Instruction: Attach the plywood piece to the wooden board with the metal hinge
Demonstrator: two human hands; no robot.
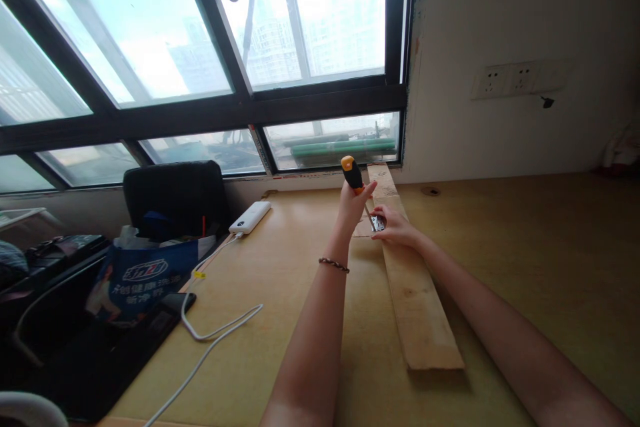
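My left hand (352, 204) is closed round the black and orange handle of a screwdriver (353, 175), held upright and slightly tilted. The screwdriver's shaft runs down to a small shiny metal hinge (379, 223); whether the tip sits in a screw is too small to tell. With fingers curled, my right hand (399, 227) grips the hinge from the right side. Beneath it lies a long pale wooden board (417, 303), flat on the table and pointing toward the window. A shorter wood piece (362, 228) juts out to the left of the board by the hinge.
On the wooden table (280, 287), a white power bank (251, 217) rests near the left edge, its white cable (220, 333) trailing forward. A black chair (175, 197) and a blue bag (143, 280) stand left of the table. Window and wall sockets (510, 80) are behind.
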